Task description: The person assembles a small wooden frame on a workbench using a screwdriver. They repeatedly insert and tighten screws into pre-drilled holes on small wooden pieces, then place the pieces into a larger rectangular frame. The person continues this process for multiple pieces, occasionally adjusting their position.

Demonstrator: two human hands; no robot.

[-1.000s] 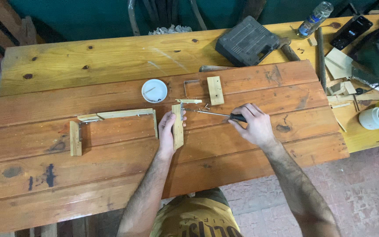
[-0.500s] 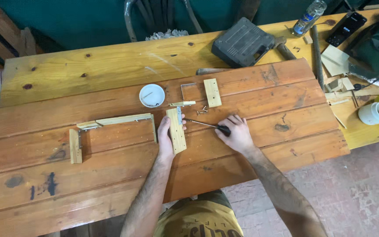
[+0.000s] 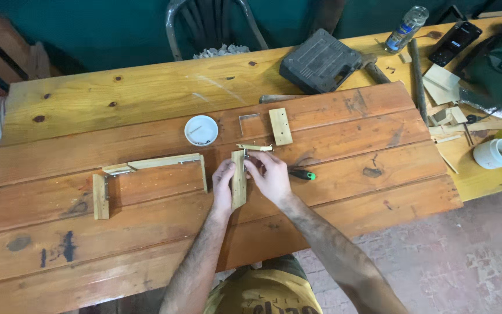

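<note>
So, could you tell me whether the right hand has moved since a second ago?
Yes. The right hand has come leftward along the reddish board, off the green-handled screwdriver that it held, to the upright wooden strip.

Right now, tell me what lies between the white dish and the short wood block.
In the head view, a small bent metal bracket lies between the white dish and the short wood block.

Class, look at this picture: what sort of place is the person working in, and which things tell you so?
Probably a home or hobby woodworking shop. Both hands hold a small pale wooden strip on a reddish-brown plank worktop, with a dark grey plastic tool case and pale wood offcuts nearby.
</note>
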